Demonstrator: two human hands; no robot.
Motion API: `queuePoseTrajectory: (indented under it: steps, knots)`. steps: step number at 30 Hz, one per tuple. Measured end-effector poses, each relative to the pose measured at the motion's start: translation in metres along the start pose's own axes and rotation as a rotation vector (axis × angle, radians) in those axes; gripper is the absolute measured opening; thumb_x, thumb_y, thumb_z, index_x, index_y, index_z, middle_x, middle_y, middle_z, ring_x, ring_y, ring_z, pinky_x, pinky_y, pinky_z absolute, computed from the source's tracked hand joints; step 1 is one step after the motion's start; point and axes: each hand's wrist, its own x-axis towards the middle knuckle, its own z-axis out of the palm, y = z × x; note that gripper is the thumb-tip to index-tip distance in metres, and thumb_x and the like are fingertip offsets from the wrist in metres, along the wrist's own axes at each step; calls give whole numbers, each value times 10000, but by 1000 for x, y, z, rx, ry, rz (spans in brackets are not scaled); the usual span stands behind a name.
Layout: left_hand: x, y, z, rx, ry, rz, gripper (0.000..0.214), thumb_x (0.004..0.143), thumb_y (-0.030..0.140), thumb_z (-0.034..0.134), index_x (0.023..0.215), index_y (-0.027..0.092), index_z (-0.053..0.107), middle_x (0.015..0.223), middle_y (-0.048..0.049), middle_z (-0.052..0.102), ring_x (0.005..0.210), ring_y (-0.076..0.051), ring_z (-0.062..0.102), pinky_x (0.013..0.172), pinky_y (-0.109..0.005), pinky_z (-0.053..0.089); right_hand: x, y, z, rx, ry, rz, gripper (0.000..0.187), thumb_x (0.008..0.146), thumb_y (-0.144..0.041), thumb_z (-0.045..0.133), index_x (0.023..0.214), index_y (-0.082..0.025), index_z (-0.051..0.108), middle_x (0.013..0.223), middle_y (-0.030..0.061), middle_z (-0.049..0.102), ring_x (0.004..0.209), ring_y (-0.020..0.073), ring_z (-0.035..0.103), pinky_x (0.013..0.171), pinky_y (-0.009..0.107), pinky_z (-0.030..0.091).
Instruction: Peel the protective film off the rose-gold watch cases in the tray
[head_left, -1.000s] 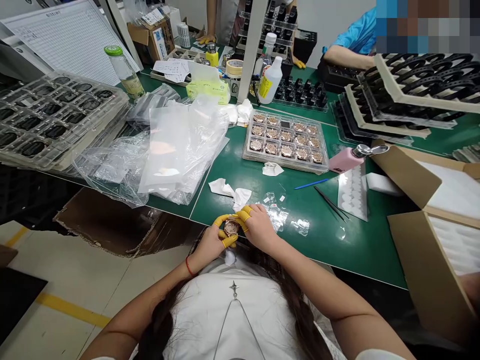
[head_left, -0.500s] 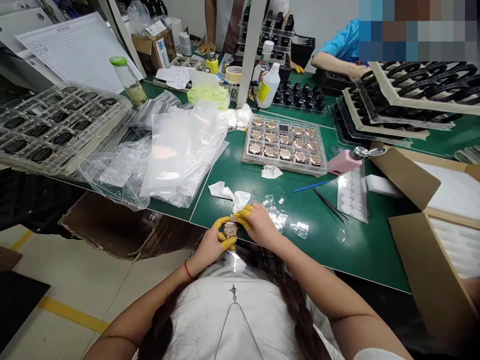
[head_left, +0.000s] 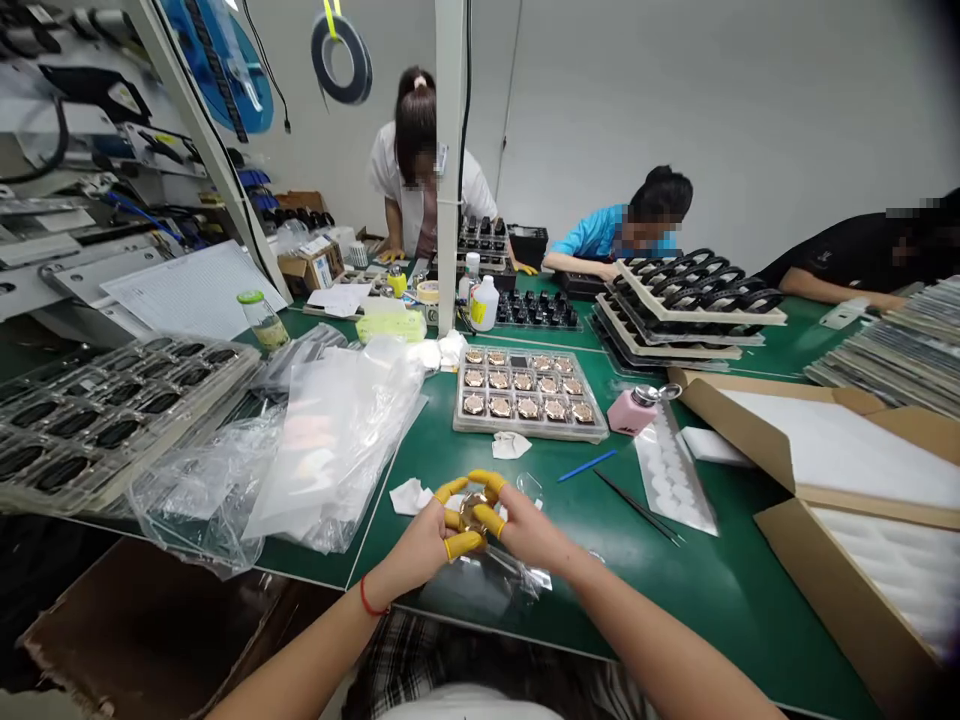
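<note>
My left hand (head_left: 426, 538) and my right hand (head_left: 528, 522), both with yellow finger cots, hold a round gold-coloured watch case (head_left: 472, 512) between them. Fingers of both hands wrap its edge and cover part of it. It is held over the near part of the green table. A crumpled white wipe (head_left: 410, 497) lies just left of the hands, and another wipe (head_left: 511, 445) lies beyond them. Small clear plastic pieces (head_left: 534, 580) are below my right hand. Farther back, a clear tray (head_left: 525, 434) carries rows of similar gold-coloured watch cases.
Plastic bags (head_left: 322, 450) and a tray of dark round parts (head_left: 161, 400) lie left. To the right are a blue stick (head_left: 587, 466), tweezers (head_left: 637, 506), a pink pump bottle (head_left: 632, 412) and an open carton (head_left: 832, 560). Co-workers sit or stand behind.
My view has tilted up, showing more of the wall and co-workers. Both hands have moved forward over the table with the watch case, and the right-hand fingers now close around it.
</note>
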Motion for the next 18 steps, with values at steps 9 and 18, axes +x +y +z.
queuePoseTrajectory:
  steps: [9,18]
  knots:
    - [58,59,-59,167,312,320,889,763,394,670,1453,244,130,1407,-188,427,1009,-214,616,913,-375,448,183,38,-150,-443,539,144,450,886,-303,340,1216,-39,498,1056,215,593,875,232,574,724,344,403]
    - [17,134,-164,965,454,261,489,824,331,555,1289,184,514,1046,-97,696,879,-213,654,752,-301,520,234,100,-157,-774,500,86,369,782,-285,458,1004,-105,692,1057,232,612,910,360,577,756,486,413]
